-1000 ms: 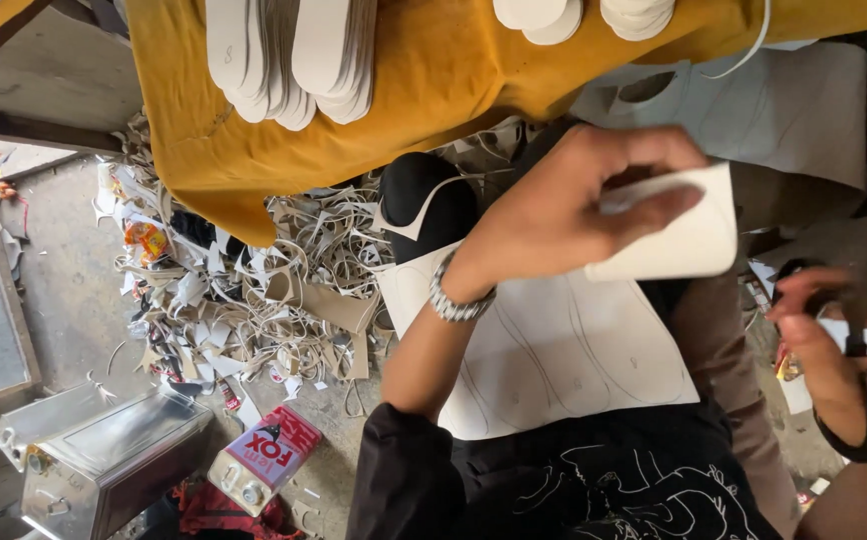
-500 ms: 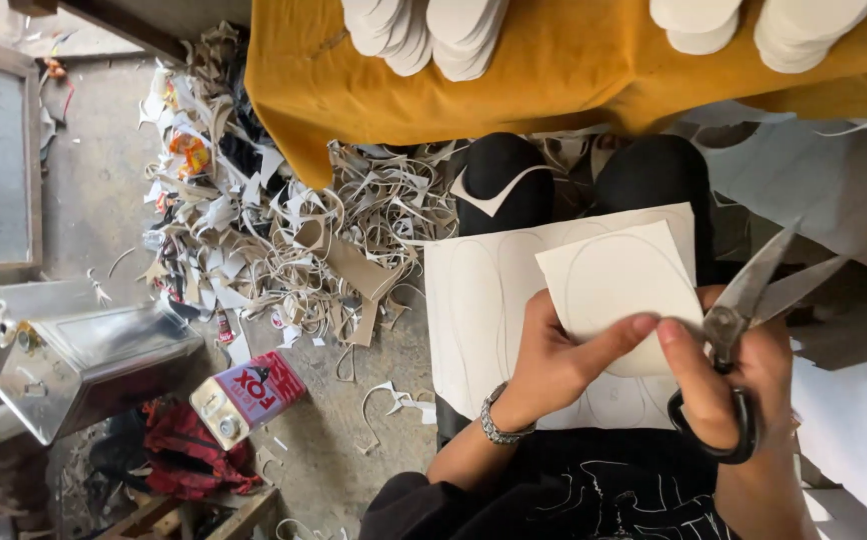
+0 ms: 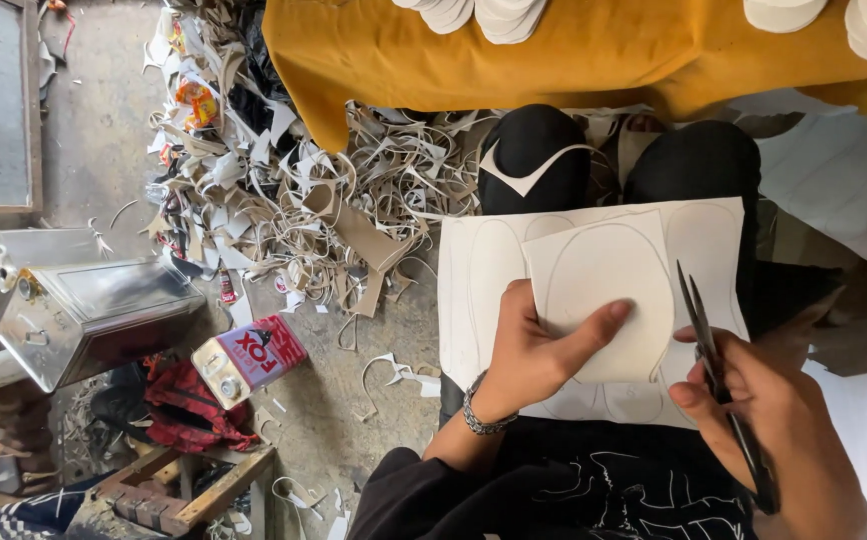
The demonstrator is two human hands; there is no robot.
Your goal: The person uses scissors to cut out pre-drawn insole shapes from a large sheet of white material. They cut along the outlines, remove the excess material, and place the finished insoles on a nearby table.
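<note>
With the left hand pinching the cream sheet piece over the larger marked sheet on the lap and the right hand gripping closed scissors, cutting cleanly means following the pencilled curve, turning the piece steadily

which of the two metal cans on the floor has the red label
The smaller can, lying nearer the person's lap, just right of the big one. It has a red label panel on its side, while the larger can is plain shiny metal all over.
</note>
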